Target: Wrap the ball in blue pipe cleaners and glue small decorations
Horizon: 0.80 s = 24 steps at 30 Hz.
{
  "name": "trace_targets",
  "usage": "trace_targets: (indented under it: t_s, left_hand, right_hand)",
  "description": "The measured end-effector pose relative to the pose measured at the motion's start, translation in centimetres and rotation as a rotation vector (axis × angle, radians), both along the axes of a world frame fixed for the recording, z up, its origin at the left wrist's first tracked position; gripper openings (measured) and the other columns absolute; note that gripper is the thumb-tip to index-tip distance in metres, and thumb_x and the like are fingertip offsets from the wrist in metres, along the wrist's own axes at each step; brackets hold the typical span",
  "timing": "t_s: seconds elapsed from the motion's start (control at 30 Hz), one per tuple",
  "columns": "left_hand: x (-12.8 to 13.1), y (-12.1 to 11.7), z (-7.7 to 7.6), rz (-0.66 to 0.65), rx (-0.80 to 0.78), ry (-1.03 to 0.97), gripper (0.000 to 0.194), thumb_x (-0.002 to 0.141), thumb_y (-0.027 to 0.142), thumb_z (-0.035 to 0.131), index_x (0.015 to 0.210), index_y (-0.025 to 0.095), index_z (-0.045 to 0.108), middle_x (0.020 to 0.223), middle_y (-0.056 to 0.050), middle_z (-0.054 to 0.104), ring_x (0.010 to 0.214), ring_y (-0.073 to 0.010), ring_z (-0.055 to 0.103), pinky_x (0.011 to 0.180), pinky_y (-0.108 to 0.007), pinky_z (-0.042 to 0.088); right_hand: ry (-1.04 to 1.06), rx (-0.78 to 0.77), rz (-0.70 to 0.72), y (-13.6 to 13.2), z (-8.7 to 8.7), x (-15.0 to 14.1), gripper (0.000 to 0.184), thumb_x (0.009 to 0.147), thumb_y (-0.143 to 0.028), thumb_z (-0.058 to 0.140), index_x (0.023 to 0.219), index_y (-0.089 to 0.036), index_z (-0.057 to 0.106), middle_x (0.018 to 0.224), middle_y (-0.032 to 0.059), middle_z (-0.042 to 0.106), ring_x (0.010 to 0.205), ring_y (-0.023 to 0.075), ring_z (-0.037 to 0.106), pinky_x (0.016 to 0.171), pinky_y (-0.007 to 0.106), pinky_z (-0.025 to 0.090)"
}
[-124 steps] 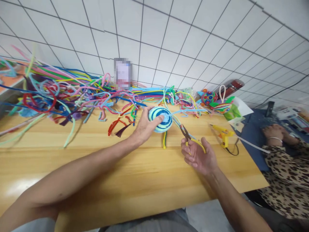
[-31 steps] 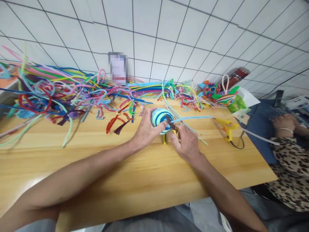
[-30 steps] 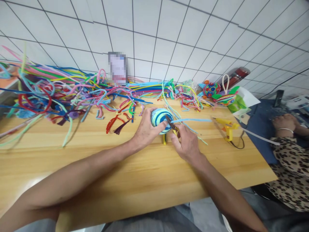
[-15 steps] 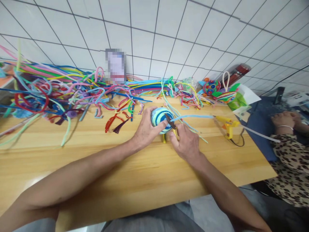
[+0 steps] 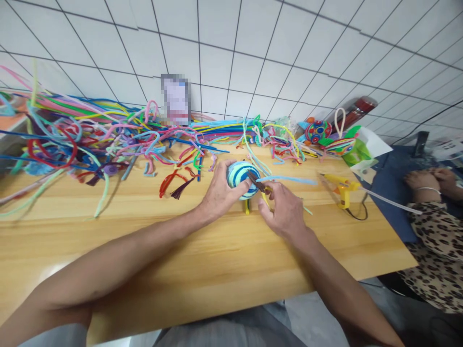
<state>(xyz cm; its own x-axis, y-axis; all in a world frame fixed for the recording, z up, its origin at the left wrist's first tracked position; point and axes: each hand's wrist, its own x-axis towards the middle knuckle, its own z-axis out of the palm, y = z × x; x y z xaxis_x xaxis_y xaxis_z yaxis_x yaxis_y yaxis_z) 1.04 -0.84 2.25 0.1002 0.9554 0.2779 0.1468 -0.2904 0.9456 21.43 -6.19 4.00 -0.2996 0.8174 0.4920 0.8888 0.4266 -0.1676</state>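
My left hand (image 5: 220, 190) is closed round the side of a round piece coiled from blue, white and pale green pipe cleaner (image 5: 237, 169), thumb across its front. In my right hand (image 5: 284, 209) is a pair of pliers (image 5: 257, 182) with dark jaws and yellow handles, the handles somewhat spread. The jaws lie against the right part of the coiled piece, near my left thumb. From that spot a light blue pipe cleaner (image 5: 289, 180) sticks out to the right. Whether the jaws grip it cannot be made out. A short yellow-and-dark stub (image 5: 247, 207) shows below the coil.
Many loose pipe cleaners (image 5: 119, 130) lie heaped along the tiled wall. A red loop with a dark tassel (image 5: 168, 185) is at the left. At the right are a yellow glue gun (image 5: 342, 189), colourful finished ornaments (image 5: 318, 131) and another person's hands (image 5: 423, 180).
My right hand has shifted slightly to the right and down, and the plier handles have spread wider. The light blue pipe cleaner's far end has dropped a little. My left hand keeps its hold.
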Motion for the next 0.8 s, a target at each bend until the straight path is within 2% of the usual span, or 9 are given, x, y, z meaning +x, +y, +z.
trace_targets:
  t_s: [0.2, 0.33, 0.5, 0.63, 0.73, 0.8]
  left_hand:
    - [0.1, 0.1, -0.4, 0.011, 0.005, 0.006, 0.062, 0.081, 0.047, 0.080, 0.129, 0.022, 0.050, 0.132, -0.012, 0.059, 0.127, -0.0294, 0.059, 0.111, -0.049, 0.047]
    - [0.4, -0.2, -0.5, -0.015, -0.028, 0.023, 0.062, 0.082, 0.044, 0.079, 0.131, 0.020, 0.048, 0.134, -0.014, 0.058, 0.127, -0.0298, 0.059, 0.110, -0.049, 0.048]
    - [0.4, -0.2, -0.5, -0.019, -0.075, -0.007, 0.060, 0.083, 0.043, 0.078, 0.130, 0.021, 0.048, 0.132, -0.012, 0.059, 0.127, -0.0290, 0.058, 0.110, -0.049, 0.048]
    - [0.1, 0.4, -0.5, 0.022, -0.103, -0.030, 0.057, 0.083, 0.045, 0.078, 0.126, 0.021, 0.050, 0.126, -0.010, 0.060, 0.121, -0.0275, 0.060, 0.108, -0.048, 0.049]
    - [0.0, 0.7, -0.5, 0.046, -0.104, -0.053, 0.055, 0.082, 0.045, 0.079, 0.123, 0.022, 0.050, 0.123, -0.008, 0.061, 0.118, -0.0266, 0.061, 0.108, -0.048, 0.049]
    - [-0.1, 0.8, -0.4, 0.038, -0.115, -0.070, 0.054, 0.083, 0.045, 0.079, 0.123, 0.022, 0.050, 0.122, -0.008, 0.061, 0.118, -0.0267, 0.060, 0.108, -0.049, 0.048]
  right_hand:
    - [-0.086, -0.106, 0.083, 0.4, 1.2, 2.4, 0.030, 0.095, -0.035, 0.055, 0.120, -0.020, 0.062, 0.099, 0.0078, 0.073, 0.087, 0.0259, 0.068, 0.075, 0.036, 0.050]
    - [-0.052, -0.180, 0.171, 0.2, 1.2, 2.6, 0.035, 0.098, -0.029, 0.050, 0.130, -0.018, 0.058, 0.107, 0.0091, 0.073, 0.091, 0.0254, 0.068, 0.080, 0.037, 0.052]
    - [-0.121, -0.071, 0.093, 0.1, -0.4, 1.7, 0.041, 0.093, -0.026, 0.051, 0.133, -0.016, 0.054, 0.109, 0.0142, 0.070, 0.099, 0.0327, 0.064, 0.082, 0.044, 0.053]
    - [-0.096, -0.010, 0.140, -0.1, -0.5, 1.7, 0.049, 0.095, -0.024, 0.049, 0.143, -0.015, 0.046, 0.120, 0.0160, 0.068, 0.109, 0.0330, 0.062, 0.091, 0.048, 0.054]
    - [-0.083, -0.025, 0.129, 0.1, -0.4, 3.3, 0.043, 0.098, -0.026, 0.048, 0.141, -0.018, 0.050, 0.118, 0.0139, 0.069, 0.107, 0.0312, 0.064, 0.090, 0.046, 0.055]
    - [-0.119, -0.015, 0.041, 0.8, -0.8, 5.2, 0.038, 0.098, -0.029, 0.050, 0.134, -0.017, 0.056, 0.114, 0.0141, 0.070, 0.105, 0.0316, 0.065, 0.088, 0.046, 0.055]
